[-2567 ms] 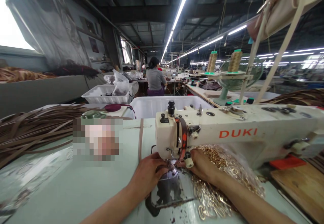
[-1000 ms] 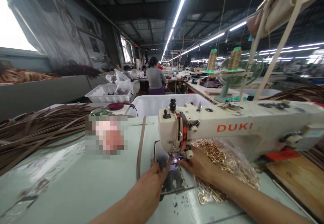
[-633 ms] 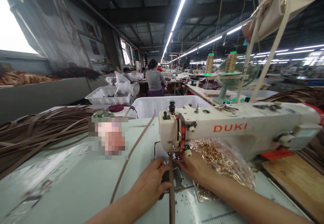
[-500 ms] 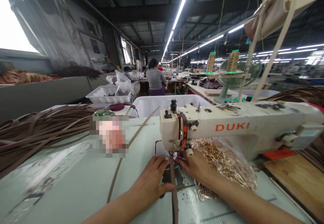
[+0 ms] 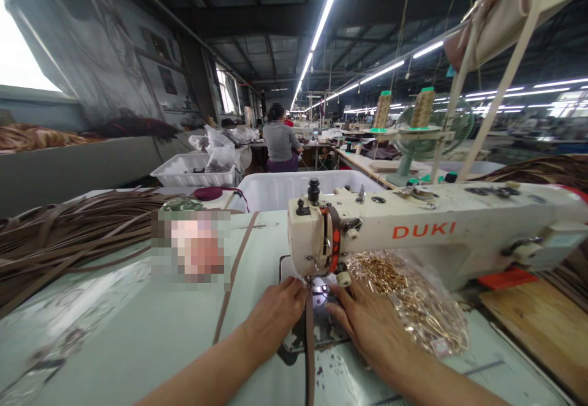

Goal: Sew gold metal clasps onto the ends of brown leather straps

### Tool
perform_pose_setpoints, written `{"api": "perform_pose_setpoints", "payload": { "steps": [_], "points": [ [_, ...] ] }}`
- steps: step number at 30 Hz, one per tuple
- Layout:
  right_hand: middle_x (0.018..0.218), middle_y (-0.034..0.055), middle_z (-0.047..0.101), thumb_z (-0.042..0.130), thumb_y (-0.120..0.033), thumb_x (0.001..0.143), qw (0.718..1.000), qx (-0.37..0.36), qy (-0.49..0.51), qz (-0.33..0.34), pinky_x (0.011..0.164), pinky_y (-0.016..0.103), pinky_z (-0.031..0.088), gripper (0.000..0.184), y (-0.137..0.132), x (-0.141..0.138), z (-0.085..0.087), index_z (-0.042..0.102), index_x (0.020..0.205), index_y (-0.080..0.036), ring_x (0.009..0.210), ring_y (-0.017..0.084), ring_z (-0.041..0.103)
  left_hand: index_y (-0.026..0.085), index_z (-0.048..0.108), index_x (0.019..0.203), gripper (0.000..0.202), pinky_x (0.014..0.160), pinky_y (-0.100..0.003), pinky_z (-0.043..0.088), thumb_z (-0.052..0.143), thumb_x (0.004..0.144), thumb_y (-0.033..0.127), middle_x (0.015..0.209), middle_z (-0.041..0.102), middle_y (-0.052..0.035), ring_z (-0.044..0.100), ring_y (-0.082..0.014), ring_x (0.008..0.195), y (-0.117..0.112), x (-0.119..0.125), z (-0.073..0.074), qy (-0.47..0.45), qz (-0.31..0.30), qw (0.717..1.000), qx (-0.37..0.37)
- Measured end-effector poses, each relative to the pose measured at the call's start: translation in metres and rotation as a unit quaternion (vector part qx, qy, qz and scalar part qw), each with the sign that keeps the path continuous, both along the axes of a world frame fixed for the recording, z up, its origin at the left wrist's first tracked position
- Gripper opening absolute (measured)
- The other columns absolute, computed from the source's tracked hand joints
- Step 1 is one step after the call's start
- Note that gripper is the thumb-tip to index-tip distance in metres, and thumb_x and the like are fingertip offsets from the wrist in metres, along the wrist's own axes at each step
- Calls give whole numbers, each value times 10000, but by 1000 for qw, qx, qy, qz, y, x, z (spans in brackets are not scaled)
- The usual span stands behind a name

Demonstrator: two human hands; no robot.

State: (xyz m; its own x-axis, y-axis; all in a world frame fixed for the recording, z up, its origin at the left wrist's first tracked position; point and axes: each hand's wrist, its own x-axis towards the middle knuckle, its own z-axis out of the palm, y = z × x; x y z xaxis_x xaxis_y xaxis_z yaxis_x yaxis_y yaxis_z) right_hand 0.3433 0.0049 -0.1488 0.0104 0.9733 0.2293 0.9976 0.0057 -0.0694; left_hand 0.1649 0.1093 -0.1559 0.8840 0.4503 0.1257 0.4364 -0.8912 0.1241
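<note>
A narrow brown strap (image 5: pixel 310 357) runs from the near edge of the table up to the presser foot of a white sewing machine (image 5: pixel 349 228). My left hand (image 5: pixel 278 308) is closed at the strap's left edge, fingertips together close by the needle; its thumb is hidden. On the other side, my right hand (image 5: pixel 372 317) lies open beside the lit metal needle plate (image 5: pixel 320 299), its thumb and fingers apart and apparently holding nothing. A longer brown strip (image 5: pixel 235 271) lies across the table left of the machine.
Behind my right hand sits a clear bag of gold-coloured metal hardware (image 5: pixel 427 308). Brown straps (image 5: pixel 68 228) are heaped at the left. A white bin (image 5: pixel 298 182) stands beyond the table, and a person in grey (image 5: pixel 280 146) sits farther back. A wooden board (image 5: pixel 542 320) lies at right.
My right hand has drawn back a little from the needle, and its fingers have opened. My left hand has shifted slightly left. The loose strip at left has moved, its far end lower.
</note>
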Motion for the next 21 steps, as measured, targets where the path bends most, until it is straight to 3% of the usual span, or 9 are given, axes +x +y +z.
{"api": "perform_pose_setpoints", "payload": {
  "steps": [4,7,10,13,15,17,19,21],
  "points": [
    [1064,111,602,415,-268,970,1000,-18,9,1,703,360,506,268,-1,-2,0,595,1160,-213,839,255,636,121,605,1031,302,821,-411,497,413,859,-36,1065,593,-123,550,-294,1013,3,2,-2,7,-4,1000,14],
    [1016,105,610,391,-222,973,999,-27,32,0,693,346,500,249,1,-6,2,589,1116,-175,825,250,638,123,593,1015,246,813,-378,489,412,890,15,1038,592,-115,578,-265,958,9,1,-4,-22,46,999,6],
    [999,104,612,418,-286,977,997,-17,73,10,738,379,499,229,1,-10,4,568,1081,-149,880,270,624,134,586,999,198,766,-324,492,406,927,95,1004,591,-91,612,-214,853,13,-2,-4,-66,116,991,-21],
    [1037,91,609,540,-353,920,994,-16,105,22,752,389,495,269,0,-13,6,543,1111,-164,905,279,612,189,626,913,144,762,-262,483,492,897,136,962,601,-32,621,-177,852,13,-6,-3,-89,124,986,-67],
    [1059,58,600,540,-252,898,991,-29,115,64,744,357,489,225,-2,-14,7,541,1119,-210,892,247,613,222,648,927,157,788,-236,472,528,871,138,985,605,-8,618,-163,891,12,-7,-3,-97,112,985,-93],
    [1078,17,582,494,-139,851,980,-59,116,154,735,314,476,297,-6,-16,8,551,1109,-277,895,206,605,233,654,967,182,800,-234,468,542,857,141,1010,607,-7,616,-164,905,12,-8,-3,-103,107,983,-109],
    [1079,-4,572,497,-124,786,959,-100,117,240,741,293,464,384,-10,-18,10,554,1111,-320,907,187,593,225,657,985,178,783,-242,476,563,849,158,1012,609,-16,619,-167,869,13,-9,-2,-103,102,982,-119],
    [1052,3,582,508,-160,756,947,-132,122,268,755,292,457,369,-16,-20,11,565,1091,-301,894,185,588,230,657,1033,213,807,-250,477,612,830,183,1033,611,-18,614,-171,881,13,-10,2,-98,87,984,-124]
  ]
}}
